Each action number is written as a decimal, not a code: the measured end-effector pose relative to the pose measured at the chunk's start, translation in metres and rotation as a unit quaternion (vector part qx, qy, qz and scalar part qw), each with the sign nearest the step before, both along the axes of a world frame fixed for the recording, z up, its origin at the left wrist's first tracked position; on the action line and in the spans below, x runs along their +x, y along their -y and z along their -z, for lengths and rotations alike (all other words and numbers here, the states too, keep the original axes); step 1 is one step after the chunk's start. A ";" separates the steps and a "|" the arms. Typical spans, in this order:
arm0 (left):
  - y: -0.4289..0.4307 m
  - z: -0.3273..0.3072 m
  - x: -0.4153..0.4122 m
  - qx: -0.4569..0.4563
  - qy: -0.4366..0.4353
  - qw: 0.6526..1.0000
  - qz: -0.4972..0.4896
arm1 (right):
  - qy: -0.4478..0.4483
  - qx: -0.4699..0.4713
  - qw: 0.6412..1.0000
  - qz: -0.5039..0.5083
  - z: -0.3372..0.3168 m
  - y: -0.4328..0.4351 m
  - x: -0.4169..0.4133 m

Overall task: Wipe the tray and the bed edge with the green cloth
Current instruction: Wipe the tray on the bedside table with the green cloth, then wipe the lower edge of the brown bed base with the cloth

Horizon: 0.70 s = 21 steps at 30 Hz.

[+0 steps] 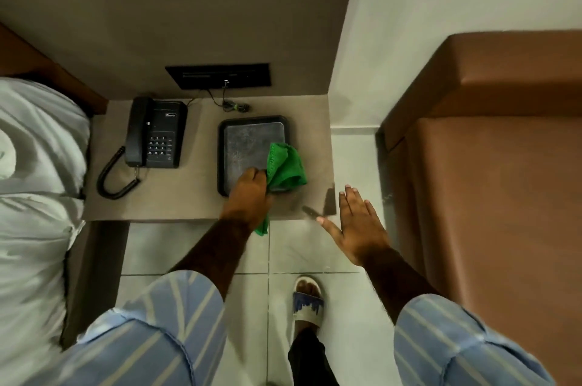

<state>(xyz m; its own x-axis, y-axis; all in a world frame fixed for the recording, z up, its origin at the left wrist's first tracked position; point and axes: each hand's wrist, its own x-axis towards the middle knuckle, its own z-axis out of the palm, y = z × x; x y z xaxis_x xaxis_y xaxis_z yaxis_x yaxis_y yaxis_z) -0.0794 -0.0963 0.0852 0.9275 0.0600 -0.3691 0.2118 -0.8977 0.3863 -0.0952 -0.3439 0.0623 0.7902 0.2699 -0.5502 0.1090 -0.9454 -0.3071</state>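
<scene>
A dark rectangular tray point(248, 140) lies on the right half of a grey bedside shelf point(195, 193). My left hand point(250, 193) is shut on a green cloth point(285, 165), which is bunched over the tray's near right corner; a tail of the cloth hangs below my wrist. My right hand point(356, 221) hovers flat with fingers spread, off the shelf's right front corner, holding nothing. The bed point(34, 196) with white linen runs along the left, and its dark side edge point(91, 259) shows beside the shelf.
A black corded telephone point(154, 133) sits on the shelf's left half. A dark socket panel point(219, 76) with a thin cable is on the wall behind. A brown padded seat point(491, 165) stands at the right. My sandalled foot point(307, 300) is on the tiled floor.
</scene>
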 end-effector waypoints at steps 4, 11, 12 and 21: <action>0.044 -0.017 -0.059 -0.026 0.010 1.000 -0.015 | 0.020 -0.022 0.999 0.022 -0.024 0.044 -0.055; 0.136 0.025 -0.168 -0.115 -0.022 0.992 -0.039 | 0.035 -0.075 0.995 0.050 -0.004 0.163 -0.169; 0.153 0.038 -0.184 -0.133 -0.027 0.990 -0.044 | 0.027 -0.088 0.994 0.062 0.003 0.182 -0.184; 0.296 0.206 -0.300 -0.328 -0.104 0.906 -0.246 | 0.130 -0.196 0.971 0.028 0.130 0.320 -0.267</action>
